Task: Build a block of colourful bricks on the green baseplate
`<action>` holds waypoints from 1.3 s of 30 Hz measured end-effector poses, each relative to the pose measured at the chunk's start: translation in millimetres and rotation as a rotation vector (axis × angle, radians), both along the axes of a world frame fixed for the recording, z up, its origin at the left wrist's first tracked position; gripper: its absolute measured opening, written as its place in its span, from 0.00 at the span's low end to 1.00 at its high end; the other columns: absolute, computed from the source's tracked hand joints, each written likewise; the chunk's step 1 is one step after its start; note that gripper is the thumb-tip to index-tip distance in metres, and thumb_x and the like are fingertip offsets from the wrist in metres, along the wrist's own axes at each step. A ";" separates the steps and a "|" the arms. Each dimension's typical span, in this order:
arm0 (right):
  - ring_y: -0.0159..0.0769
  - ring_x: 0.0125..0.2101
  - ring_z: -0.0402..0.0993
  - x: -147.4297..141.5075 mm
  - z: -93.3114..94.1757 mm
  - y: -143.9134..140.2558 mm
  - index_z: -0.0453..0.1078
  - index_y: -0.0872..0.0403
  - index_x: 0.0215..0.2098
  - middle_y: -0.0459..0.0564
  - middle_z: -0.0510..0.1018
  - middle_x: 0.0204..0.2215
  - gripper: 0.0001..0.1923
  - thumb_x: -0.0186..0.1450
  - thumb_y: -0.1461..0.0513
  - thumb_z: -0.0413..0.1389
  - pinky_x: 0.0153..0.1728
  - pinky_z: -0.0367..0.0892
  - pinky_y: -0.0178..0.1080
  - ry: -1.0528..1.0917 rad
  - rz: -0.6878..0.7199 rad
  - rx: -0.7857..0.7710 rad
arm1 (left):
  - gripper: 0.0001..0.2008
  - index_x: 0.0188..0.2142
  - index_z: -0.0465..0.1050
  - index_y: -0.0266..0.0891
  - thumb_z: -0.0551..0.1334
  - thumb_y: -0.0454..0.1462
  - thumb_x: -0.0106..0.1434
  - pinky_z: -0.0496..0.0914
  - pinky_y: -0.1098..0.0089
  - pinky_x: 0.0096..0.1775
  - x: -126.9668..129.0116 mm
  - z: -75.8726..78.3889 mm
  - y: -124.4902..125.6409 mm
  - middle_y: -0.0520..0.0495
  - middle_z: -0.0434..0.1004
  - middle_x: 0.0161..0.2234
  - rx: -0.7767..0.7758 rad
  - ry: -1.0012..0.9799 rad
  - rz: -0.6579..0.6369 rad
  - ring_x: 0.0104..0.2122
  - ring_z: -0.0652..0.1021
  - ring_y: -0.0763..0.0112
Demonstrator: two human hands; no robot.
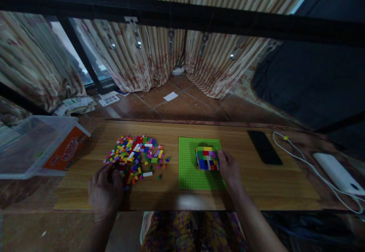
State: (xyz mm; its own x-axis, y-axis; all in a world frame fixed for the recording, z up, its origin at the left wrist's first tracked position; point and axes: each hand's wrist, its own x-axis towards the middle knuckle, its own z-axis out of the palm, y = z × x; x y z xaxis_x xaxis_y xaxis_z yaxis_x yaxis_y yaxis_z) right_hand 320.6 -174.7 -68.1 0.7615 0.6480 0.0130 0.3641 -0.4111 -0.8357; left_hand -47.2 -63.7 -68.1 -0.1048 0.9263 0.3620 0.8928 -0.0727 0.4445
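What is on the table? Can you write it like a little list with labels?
Table: wooden table
Left hand: left hand at the near edge of the loose brick pile
Right hand: right hand touching the right side of the brick block
Block sits on: green baseplate
Far right: black phone, white cable, white device
Far left: clear plastic box
Behind: striped curtains, tiled floor
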 end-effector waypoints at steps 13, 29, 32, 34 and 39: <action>0.44 0.33 0.74 -10.6 5.8 7.4 0.74 0.58 0.42 0.61 0.80 0.34 0.32 0.68 0.44 0.39 0.34 0.64 0.41 -0.312 0.015 -0.153 | 0.18 0.46 0.75 0.36 0.53 0.44 0.65 0.67 0.55 0.54 -0.4 0.0 -1.0 0.38 0.76 0.49 0.000 -0.021 0.002 0.50 0.74 0.54; 0.44 0.36 0.74 -17.4 0.2 10.7 0.73 0.59 0.46 0.63 0.79 0.39 0.29 0.69 0.47 0.40 0.38 0.64 0.43 -0.348 -0.025 -0.152 | 0.19 0.45 0.75 0.34 0.53 0.44 0.65 0.68 0.55 0.53 -0.8 1.3 0.9 0.36 0.76 0.48 -0.023 0.008 -0.003 0.49 0.75 0.53; 0.44 0.37 0.75 -16.2 1.1 9.7 0.73 0.58 0.46 0.61 0.79 0.39 0.28 0.69 0.47 0.41 0.39 0.65 0.42 -0.313 -0.015 -0.098 | 0.18 0.44 0.75 0.36 0.53 0.44 0.65 0.68 0.55 0.53 -1.7 0.5 2.0 0.37 0.76 0.47 -0.010 -0.007 -0.006 0.49 0.74 0.54; 0.42 0.36 0.75 -14.5 2.9 6.1 0.74 0.56 0.43 0.58 0.80 0.36 0.29 0.70 0.47 0.39 0.39 0.66 0.41 -0.282 0.010 -0.055 | 0.18 0.44 0.75 0.37 0.52 0.44 0.65 0.68 0.55 0.53 -1.9 0.9 2.4 0.38 0.76 0.48 -0.011 -0.017 -0.006 0.49 0.74 0.54; 0.42 0.41 0.76 -3.9 1.6 -20.2 0.74 0.56 0.44 0.57 0.81 0.40 0.28 0.71 0.47 0.39 0.42 0.68 0.42 -0.118 -0.046 0.192 | 0.20 0.44 0.75 0.35 0.50 0.44 0.67 0.68 0.53 0.53 -2.7 2.7 3.0 0.35 0.76 0.49 -0.036 -0.003 -0.018 0.50 0.74 0.52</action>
